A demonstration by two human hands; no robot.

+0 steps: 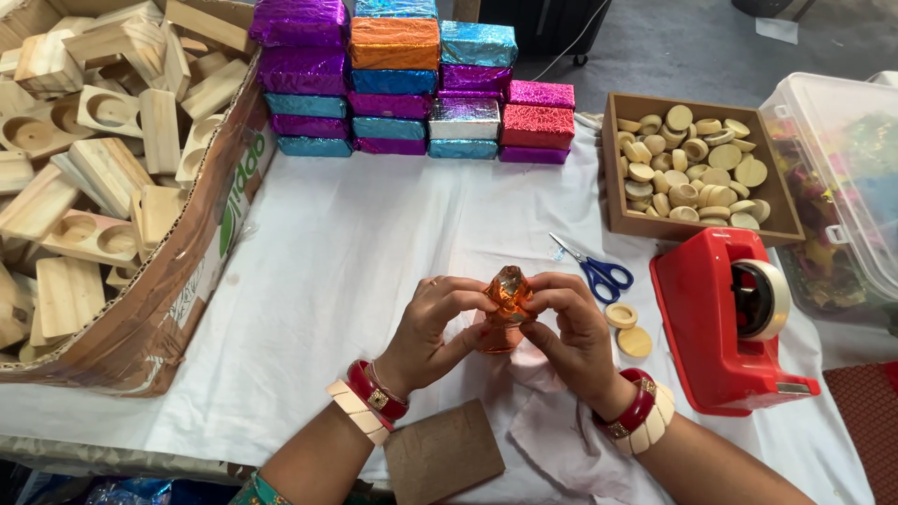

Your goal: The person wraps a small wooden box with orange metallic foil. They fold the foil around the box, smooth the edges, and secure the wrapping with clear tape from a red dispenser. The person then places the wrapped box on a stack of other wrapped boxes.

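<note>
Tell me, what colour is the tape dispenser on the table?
Red; the tape dispenser shows best in the head view, beside the right hand.

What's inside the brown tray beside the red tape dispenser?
The brown tray holds a heap of pale round wooden discs, some hollowed. Its floor and any lower layers are covered.

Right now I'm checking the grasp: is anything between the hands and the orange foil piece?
Nothing visible: the left hand and right hand already pinch the orange foil piece directly, above the white cloth.
</note>
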